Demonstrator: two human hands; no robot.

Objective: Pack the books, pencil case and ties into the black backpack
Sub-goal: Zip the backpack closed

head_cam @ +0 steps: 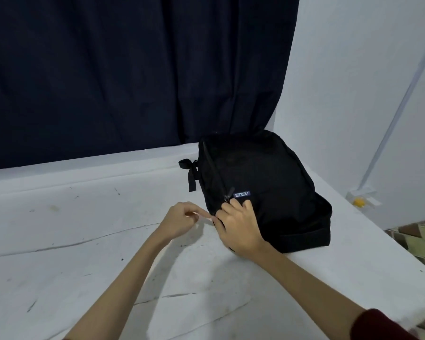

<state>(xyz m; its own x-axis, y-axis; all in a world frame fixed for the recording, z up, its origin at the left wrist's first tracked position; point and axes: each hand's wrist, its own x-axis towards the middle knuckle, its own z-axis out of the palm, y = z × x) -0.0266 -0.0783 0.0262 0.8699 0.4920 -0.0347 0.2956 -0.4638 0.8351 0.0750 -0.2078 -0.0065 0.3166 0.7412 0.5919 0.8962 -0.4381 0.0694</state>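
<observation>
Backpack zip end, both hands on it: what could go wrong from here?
1. The right hand covers the near end of the zipper on the black backpack, so whether it is fully closed cannot be checked.
2. The left hand pinches close by; fingers could catch.
3. The backpack lies near the table's right edge; a tug might shift it.

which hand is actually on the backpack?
The right hand: its fingers rest on the black backpack below the zipper pull. The left hand hovers beside it over the white table, fingers curled.
</observation>
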